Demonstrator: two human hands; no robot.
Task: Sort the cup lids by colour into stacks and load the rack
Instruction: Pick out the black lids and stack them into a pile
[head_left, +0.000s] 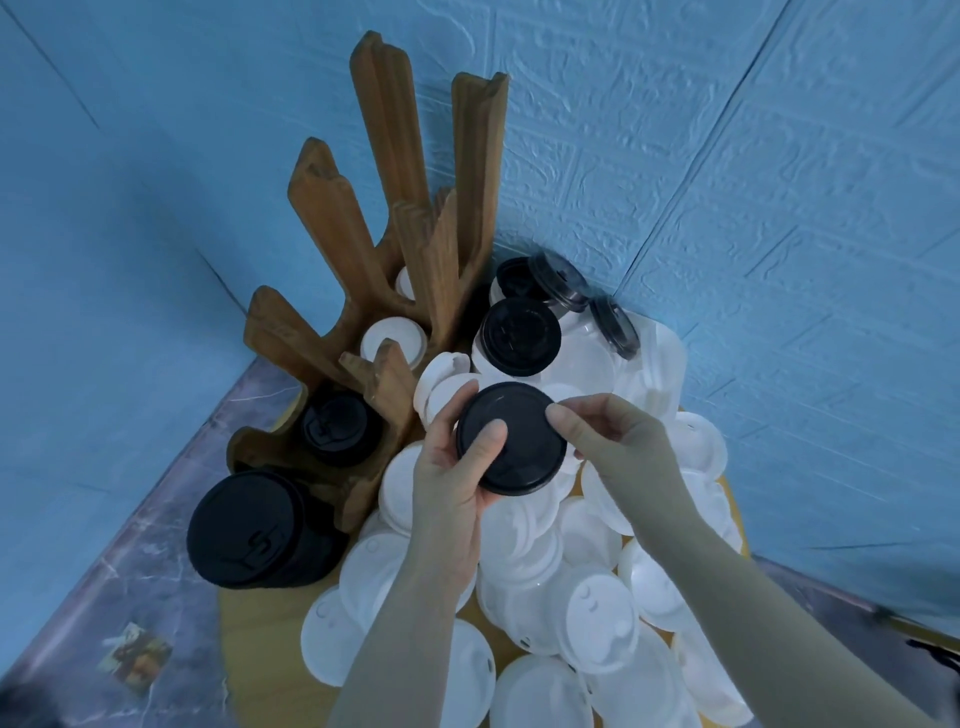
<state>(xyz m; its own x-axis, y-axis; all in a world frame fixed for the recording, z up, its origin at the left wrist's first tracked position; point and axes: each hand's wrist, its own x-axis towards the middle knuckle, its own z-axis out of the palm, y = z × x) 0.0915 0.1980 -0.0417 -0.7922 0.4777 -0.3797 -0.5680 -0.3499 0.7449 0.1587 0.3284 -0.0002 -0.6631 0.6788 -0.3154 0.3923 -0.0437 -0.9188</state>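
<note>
At centre, we hold one black lid (511, 439): our left hand (457, 478) grips its rim, our right hand (618, 441) pinches its 3 o'clock edge. White lids (597, 613), too many to count, crowd the round table (265, 639). At 10 o'clock, the rack (363, 291) carries black and white stacks; a black stack (249, 530) lies at 8. Blue walls hem in the corner.
</note>
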